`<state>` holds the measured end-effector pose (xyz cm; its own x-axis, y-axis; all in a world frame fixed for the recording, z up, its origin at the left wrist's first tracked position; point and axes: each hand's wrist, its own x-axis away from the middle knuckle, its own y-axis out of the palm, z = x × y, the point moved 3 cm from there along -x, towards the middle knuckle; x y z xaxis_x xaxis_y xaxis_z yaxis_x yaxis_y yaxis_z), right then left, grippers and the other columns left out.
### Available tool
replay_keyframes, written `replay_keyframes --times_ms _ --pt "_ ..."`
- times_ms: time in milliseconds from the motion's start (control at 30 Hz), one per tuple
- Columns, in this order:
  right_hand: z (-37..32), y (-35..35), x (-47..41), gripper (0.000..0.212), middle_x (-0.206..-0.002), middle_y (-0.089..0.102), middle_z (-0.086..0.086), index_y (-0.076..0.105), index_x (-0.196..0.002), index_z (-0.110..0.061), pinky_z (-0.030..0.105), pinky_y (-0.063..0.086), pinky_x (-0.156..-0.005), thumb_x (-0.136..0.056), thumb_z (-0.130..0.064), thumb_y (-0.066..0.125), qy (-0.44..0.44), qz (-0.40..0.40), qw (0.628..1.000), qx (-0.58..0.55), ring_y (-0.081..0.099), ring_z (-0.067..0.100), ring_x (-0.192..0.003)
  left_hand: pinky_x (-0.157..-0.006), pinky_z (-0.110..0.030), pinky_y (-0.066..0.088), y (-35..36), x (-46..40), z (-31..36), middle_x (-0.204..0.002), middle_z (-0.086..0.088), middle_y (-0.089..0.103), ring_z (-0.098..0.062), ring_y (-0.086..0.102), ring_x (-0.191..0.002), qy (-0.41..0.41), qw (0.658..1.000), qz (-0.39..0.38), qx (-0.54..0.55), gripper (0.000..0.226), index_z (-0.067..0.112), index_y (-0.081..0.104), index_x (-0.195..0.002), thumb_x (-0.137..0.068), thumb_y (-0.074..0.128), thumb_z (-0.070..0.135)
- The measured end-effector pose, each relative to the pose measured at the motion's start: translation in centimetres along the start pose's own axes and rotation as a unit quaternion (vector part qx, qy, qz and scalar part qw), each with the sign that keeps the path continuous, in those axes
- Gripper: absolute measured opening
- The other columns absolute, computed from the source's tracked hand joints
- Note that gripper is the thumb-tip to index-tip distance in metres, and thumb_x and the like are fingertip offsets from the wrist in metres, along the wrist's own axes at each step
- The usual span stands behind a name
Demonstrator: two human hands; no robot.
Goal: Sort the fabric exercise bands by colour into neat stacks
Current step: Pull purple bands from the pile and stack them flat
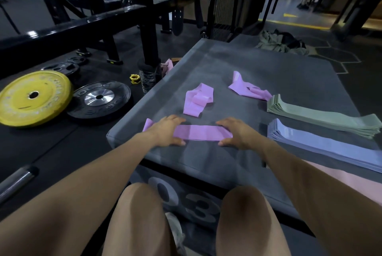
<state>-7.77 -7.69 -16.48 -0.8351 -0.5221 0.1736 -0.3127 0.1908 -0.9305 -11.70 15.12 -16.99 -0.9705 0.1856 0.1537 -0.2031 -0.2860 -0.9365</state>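
Flat pink band (198, 132) between left hand (165, 131) and right hand (237, 132), grips open, pressing its ends.

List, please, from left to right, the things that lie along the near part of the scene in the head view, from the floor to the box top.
yellow weight plate → black weight plate → left hand → flat pink band → right hand → lilac stack
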Motion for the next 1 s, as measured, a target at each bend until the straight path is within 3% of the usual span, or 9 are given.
replay_keyframes --times_ms 167,367,467,533,633,733,867,933,1000 --pt "0.8 -0.2 -0.3 0.064 -0.133 0.046 0.012 0.047 -0.135 -0.011 0.029 0.028 -0.107 -0.08 -0.034 0.071 -0.027 0.013 1.0 0.002 0.041 0.027 -0.124 -0.108 -0.036 0.032 0.2 -1.0 -1.1 -0.132 -0.006 0.042 -0.025 0.04 -0.125 0.009 1.0 0.012 0.009 0.062 0.021 0.046 -0.133 -0.079 0.071 0.037" --pt "0.7 -0.7 -0.7 0.057 -0.124 0.051 0.012 0.053 -0.13 -0.009 0.026 0.033 -0.101 -0.082 -0.036 0.069 -0.037 0.006 0.999 -0.025 0.046 0.026 -0.117 -0.106 -0.03 0.032 -0.3 -1.5 -1.1 -0.124 -0.005 0.043 -0.019 0.042 -0.119 0.006 0.999 0.015 0.043 0.059 0.019 0.049 -0.129 -0.077 0.073 0.034" --pt "0.0 -2.6 -1.7 0.045 -0.125 0.056 0.012 0.056 -0.125 -0.003 0.017 0.035 -0.091 -0.087 -0.024 0.065 -0.006 0.076 0.994 -0.085 0.053 0.025 -0.116 -0.1 -0.024 0.032 -1.4 -2.4 -0.7 -0.12 -0.007 0.049 -0.02 0.046 -0.117 -0.002 0.993 0.068 0.093 0.05 0.015 0.053 -0.126 -0.081 0.07 0.033" --pt "-0.3 -3.8 -3.1 0.039 -0.125 0.057 0.011 0.057 -0.123 -0.003 0.023 0.037 -0.095 -0.088 -0.018 0.063 0.017 0.12 0.986 -0.113 0.055 0.023 -0.116 -0.099 -0.026 0.035 -2.4 -3.6 -0.3 -0.116 -0.005 0.05 -0.021 0.049 -0.114 -0.017 0.987 0.102 0.125 0.044 0.013 0.055 -0.122 -0.084 0.068 0.029" --pt "-0.5 -4.6 -5.8 0.02 -0.105 0.063 0.013 0.063 -0.105 -0.004 0.032 0.045 -0.084 -0.086 -0.009 0.059 0.032 0.163 0.98 -0.112 0.059 0.029 -0.098 -0.094 -0.023 0.035 -3.5 -5.7 0.3 -0.12 -0.007 0.048 -0.02 0.052 -0.108 -0.045 0.979 0.138 0.144 0.041 0.009 0.053 -0.123 -0.087 0.065 0.024" --pt "-0.1 -4.5 -8.5 0.007 -0.082 0.053 0.005 0.053 -0.088 -0.013 0.023 0.035 -0.068 -0.084 -0.007 0.056 0.088 0.192 0.965 -0.155 0.046 0.022 -0.076 -0.091 -0.021 0.036 -4.1 -8.0 0.4 -0.124 -0.011 0.048 -0.02 0.054 -0.107 -0.058 0.973 0.162 0.155 0.037 0.009 0.053 -0.122 -0.088 0.063 0.019" --pt "0.5 -3.5 -11.6 0.038 -0.112 0.058 0.013 0.058 -0.119 -0.007 0.032 0.046 -0.088 -0.082 -0.007 0.062 0.097 0.176 0.968 -0.152 0.058 0.029 -0.097 -0.095 -0.024 0.038 -4.1 -10.7 0.4 -0.126 -0.012 0.048 -0.024 0.055 -0.11 -0.059 0.973 0.164 0.151 0.037 0.007 0.053 -0.122 -0.087 0.063 0.015" --pt "0.5 -3.0 -12.5 0.037 -0.118 0.054 0.015 0.06 -0.118 -0.009 0.033 0.046 -0.091 -0.081 -0.003 0.059 0.088 0.172 0.971 -0.138 0.058 0.032 -0.102 -0.091 -0.02 0.037 -3.8 -11.7 0.4 -0.126 -0.011 0.05 -0.024 0.055 -0.11 -0.058 0.973 0.16 0.156 0.036 0.007 0.054 -0.121 -0.087 0.062 0.012" --pt "0.7 -2.6 -13.2 0.03 -0.111 0.06 0.014 0.067 -0.103 -0.01 0.03 0.047 -0.083 -0.078 0.001 0.055 0.079 0.178 0.972 -0.134 0.059 0.032 -0.097 -0.087 -0.02 0.038 -3.3 -12.5 0.3 -0.124 -0.011 0.053 -0.023 0.056 -0.108 -0.059 0.972 0.15 0.171 0.034 0.007 0.056 -0.119 -0.087 0.062 0.011"
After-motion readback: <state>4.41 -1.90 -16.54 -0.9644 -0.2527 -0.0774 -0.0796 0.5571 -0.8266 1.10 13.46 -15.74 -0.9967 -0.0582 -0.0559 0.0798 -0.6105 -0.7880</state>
